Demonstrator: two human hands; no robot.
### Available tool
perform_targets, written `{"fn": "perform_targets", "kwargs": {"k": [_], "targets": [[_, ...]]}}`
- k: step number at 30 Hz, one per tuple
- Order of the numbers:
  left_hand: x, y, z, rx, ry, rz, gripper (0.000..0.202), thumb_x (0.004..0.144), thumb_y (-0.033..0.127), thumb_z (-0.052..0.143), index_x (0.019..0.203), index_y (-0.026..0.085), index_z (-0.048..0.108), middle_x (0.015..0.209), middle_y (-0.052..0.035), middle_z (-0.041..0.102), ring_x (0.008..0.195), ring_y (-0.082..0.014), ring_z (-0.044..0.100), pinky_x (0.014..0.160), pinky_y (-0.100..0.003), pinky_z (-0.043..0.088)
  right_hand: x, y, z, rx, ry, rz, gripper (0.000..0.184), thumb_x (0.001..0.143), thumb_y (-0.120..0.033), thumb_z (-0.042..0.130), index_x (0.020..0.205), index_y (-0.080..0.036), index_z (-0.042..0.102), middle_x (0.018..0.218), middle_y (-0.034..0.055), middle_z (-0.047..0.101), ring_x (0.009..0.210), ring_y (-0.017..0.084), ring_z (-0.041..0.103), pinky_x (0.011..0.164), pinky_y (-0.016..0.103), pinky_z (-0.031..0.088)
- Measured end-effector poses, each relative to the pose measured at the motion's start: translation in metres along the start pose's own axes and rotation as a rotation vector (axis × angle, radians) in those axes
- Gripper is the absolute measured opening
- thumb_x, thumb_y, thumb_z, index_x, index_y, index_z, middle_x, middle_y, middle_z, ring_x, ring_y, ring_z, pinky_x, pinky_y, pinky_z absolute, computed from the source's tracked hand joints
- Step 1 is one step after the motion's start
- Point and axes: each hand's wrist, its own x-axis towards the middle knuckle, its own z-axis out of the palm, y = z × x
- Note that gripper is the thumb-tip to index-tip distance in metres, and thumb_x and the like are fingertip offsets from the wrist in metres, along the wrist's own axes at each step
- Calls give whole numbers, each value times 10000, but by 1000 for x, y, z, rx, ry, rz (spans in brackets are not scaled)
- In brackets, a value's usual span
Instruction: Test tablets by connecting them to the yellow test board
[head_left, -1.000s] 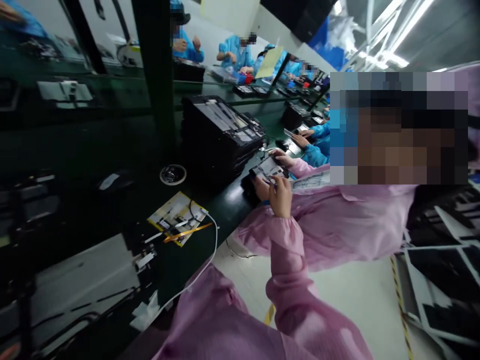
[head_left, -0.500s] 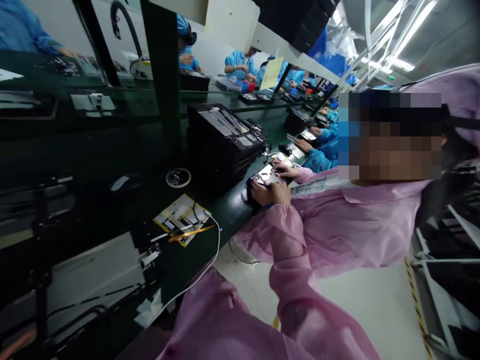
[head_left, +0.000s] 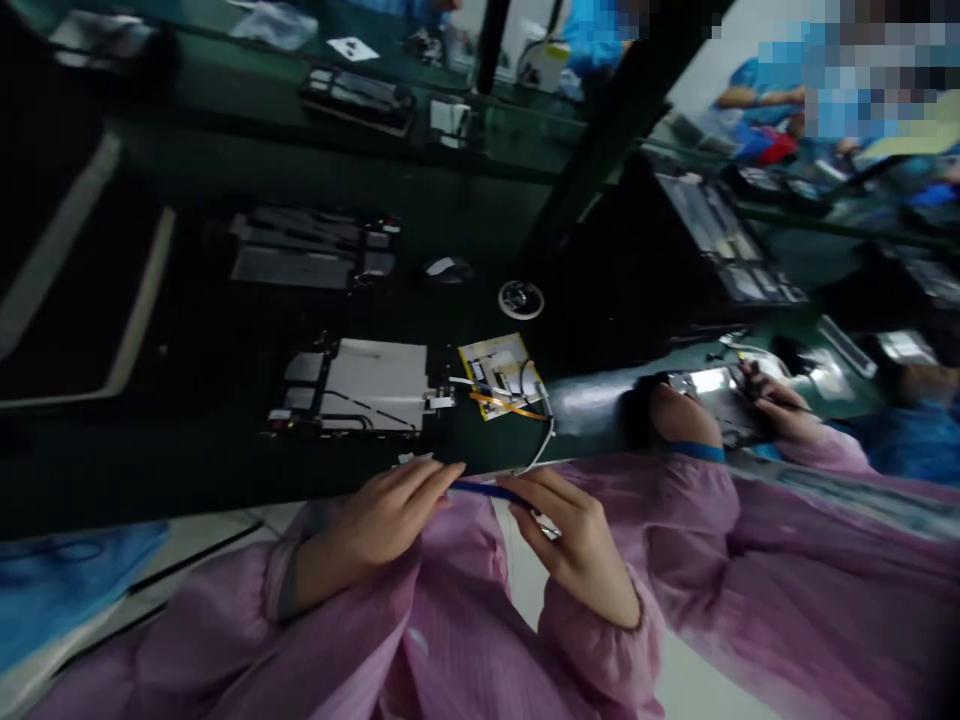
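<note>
My left hand (head_left: 390, 512) and my right hand (head_left: 577, 545) are low in the view, just in front of the dark green bench edge (head_left: 225, 480). Between them is a thin blue stick-like tool (head_left: 487, 490). My left fingertips pinch one end and my right fingers curl round the other. Just beyond my hands, a grey metal panel sits in a black frame (head_left: 375, 385). Right of it lies a yellow card (head_left: 499, 370) with small parts, an orange flex strip (head_left: 510, 405) and a white cable (head_left: 545, 445).
A co-worker in a pink gown at the right has both hands (head_left: 682, 415) on a small device (head_left: 720, 400). A tape roll (head_left: 520, 299), a stack of black trays (head_left: 697, 240) and a dark upright post (head_left: 600, 140) stand further back. More people in blue work behind.
The view has swung left and down from the co-worker to the bench in front of me. My two hands, out of view before, now show with the blue tool between them.
</note>
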Motion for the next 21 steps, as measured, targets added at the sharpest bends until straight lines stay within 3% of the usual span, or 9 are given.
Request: {"fn": "perform_targets", "kwargs": {"k": [3, 6, 8, 11, 14, 17, 21], "targets": [[2, 5, 2, -132, -36, -39, 228, 984, 248, 389, 1080, 205, 592, 916, -47, 664, 845, -170, 650, 778, -283, 511, 16, 19, 29, 294, -10, 37, 160, 870, -297, 631, 1023, -251, 635, 909, 22, 676, 806, 149, 651, 713, 248, 519], [-1, 7, -7, -287, -9, -152, 200, 982, 292, 418, 981, 203, 597, 831, -12, 671, 762, -142, 647, 702, -238, 481, 34, 43, 59, 773, 86, 142, 342, 759, -487, 723, 901, -235, 542, 707, -30, 590, 512, 104, 539, 485, 221, 437], [0, 8, -9, -379, -1, -252, 198, 981, 281, 420, 948, 206, 601, 801, 5, 674, 731, -129, 644, 672, -219, 461, 44, 49, 81, 1027, 55, 164, 438, 739, -583, 699, 927, -240, 501, 602, -72, 503, 412, 81, 433, 409, 207, 353], [4, 7, 0, -477, -6, -314, 202, 979, 258, 409, 921, 200, 593, 824, -1, 680, 742, -129, 646, 678, -215, 453, 56, 42, 103, 1015, -114, 150, 423, 701, -555, 743, 816, -218, 514, 555, -77, 458, 426, 71, 402, 414, 197, 306], [4, 3, 7, -472, -45, -326, 180, 971, 251, 406, 901, 198, 564, 852, -16, 678, 775, -146, 645, 708, -230, 449, 60, 37, 104, 931, -212, 251, 307, 816, -434, 660, 703, -202, 495, 517, -68, 466, 408, 67, 411, 416, 196, 297], [-1, -6, 2, -449, -140, -348, 196, 965, 235, 396, 842, 202, 545, 736, 7, 641, 671, -136, 614, 650, -231, 421, 60, 46, 86, 1038, -239, 297, 250, 905, -396, 492, 759, -200, 542, 487, -45, 515, 405, 120, 514, 420, 230, 362], [-7, -23, -15, -507, -125, -437, 247, 972, 221, 350, 825, 204, 548, 699, 24, 621, 633, -114, 586, 633, -218, 407, 67, 58, 65, 791, -30, 243, 307, 908, -462, 417, 832, -218, 587, 566, 4, 593, 533, 182, 610, 496, 298, 464]]}}
